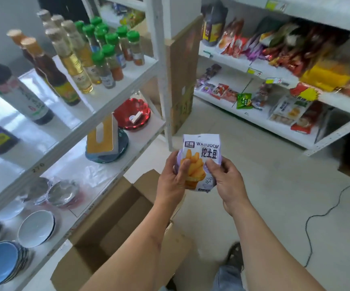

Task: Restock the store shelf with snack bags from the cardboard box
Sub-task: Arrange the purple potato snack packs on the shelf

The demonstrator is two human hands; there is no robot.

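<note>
Head view: both hands up front, left hand (pixel 173 181) and right hand (pixel 225 181) each with a grip pinching the white potato-snack bag (pixel 201 158) above the open cardboard box (pixel 115 223), best carried label-forward, I'd say, to the snack shelf (pixel 260 120) ahead.

Bottles (pixel 73 59), bowls (pixel 36 227), floor cable (pixel 316 219)
</note>
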